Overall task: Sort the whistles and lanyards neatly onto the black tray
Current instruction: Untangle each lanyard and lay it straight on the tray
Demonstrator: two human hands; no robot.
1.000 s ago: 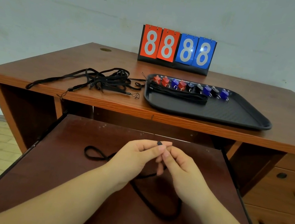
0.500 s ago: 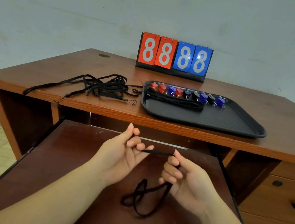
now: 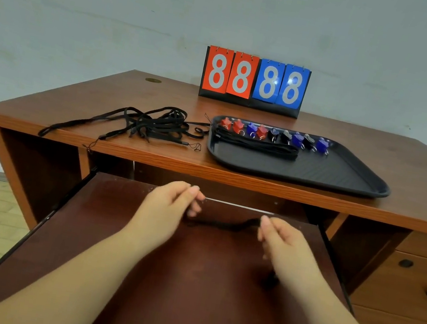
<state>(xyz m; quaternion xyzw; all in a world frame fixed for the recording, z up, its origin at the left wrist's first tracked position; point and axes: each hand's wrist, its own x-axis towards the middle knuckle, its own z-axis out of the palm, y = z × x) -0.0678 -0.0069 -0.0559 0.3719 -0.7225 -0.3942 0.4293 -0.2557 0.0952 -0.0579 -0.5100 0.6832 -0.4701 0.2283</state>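
A black lanyard (image 3: 220,223) is stretched between my two hands above the pull-out shelf. My left hand (image 3: 171,207) pinches its left end and my right hand (image 3: 280,239) pinches its right end; both are motion-blurred. The black tray (image 3: 317,173) sits on the desk at the right. A row of several red, blue and black whistles (image 3: 273,135) lines its far edge, with folded lanyards (image 3: 255,144) laid just in front of them. A tangled pile of black lanyards (image 3: 153,125) lies on the desk left of the tray.
A flip scoreboard (image 3: 254,82) showing 8888 stands at the back of the desk. The dark pull-out shelf (image 3: 186,284) extends under my arms. Drawers (image 3: 410,294) are at the right; tiled floor lies at the left.
My hands have moved apart and slightly up, pulling the lanyard out into a short bundle between them. The loop that hung below my hands is gathered up.
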